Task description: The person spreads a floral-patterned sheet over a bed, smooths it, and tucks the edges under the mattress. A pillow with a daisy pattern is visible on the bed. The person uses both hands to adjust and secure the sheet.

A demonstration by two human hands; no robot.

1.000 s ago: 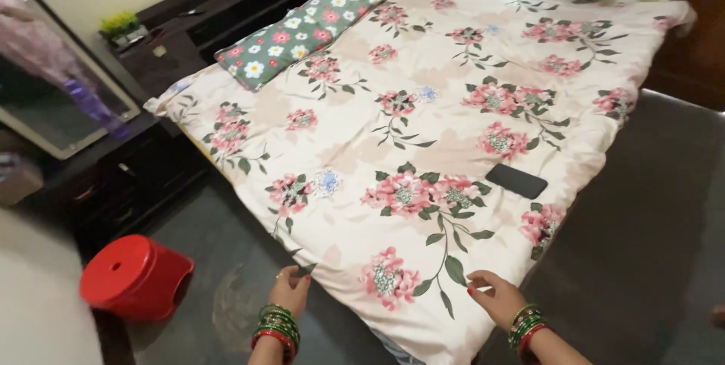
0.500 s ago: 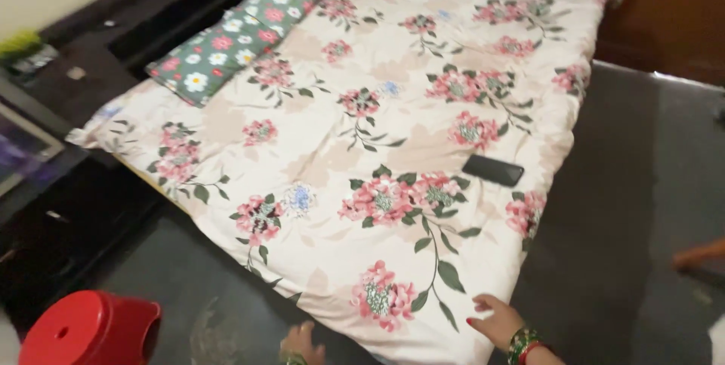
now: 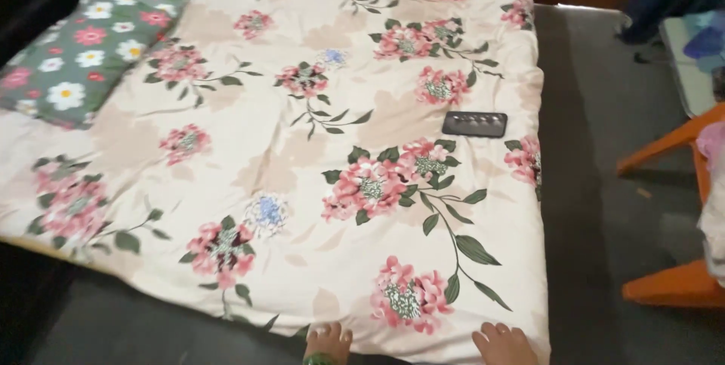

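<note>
The left hand [image 3: 328, 340] and the right hand [image 3: 504, 342] both rest at the near edge of the floral quilt [image 3: 302, 146], only the fingers showing at the bottom of the view; they lie flat with fingers spread on the cloth, and whether either pinches the hem cannot be told. The step in hand looks like smoothing or squaring the quilt's foot edge on the bed; a next move would call for an even pull from both hands, so the hem lies straight. The quilt covers the bed, its long axis running from the hands away toward the far end, with its near-right corner just beside the right hand. On the quilt, beyond the right hand and near its right edge, lies a dark flat phone [image 3: 474, 124], set crosswise. A green flowered pillow [image 3: 83, 40] lies along the quilt's far-left side. An orange chair [image 3: 672, 214] stands on the dark floor [image 3: 596, 146] right of the quilt.
</note>
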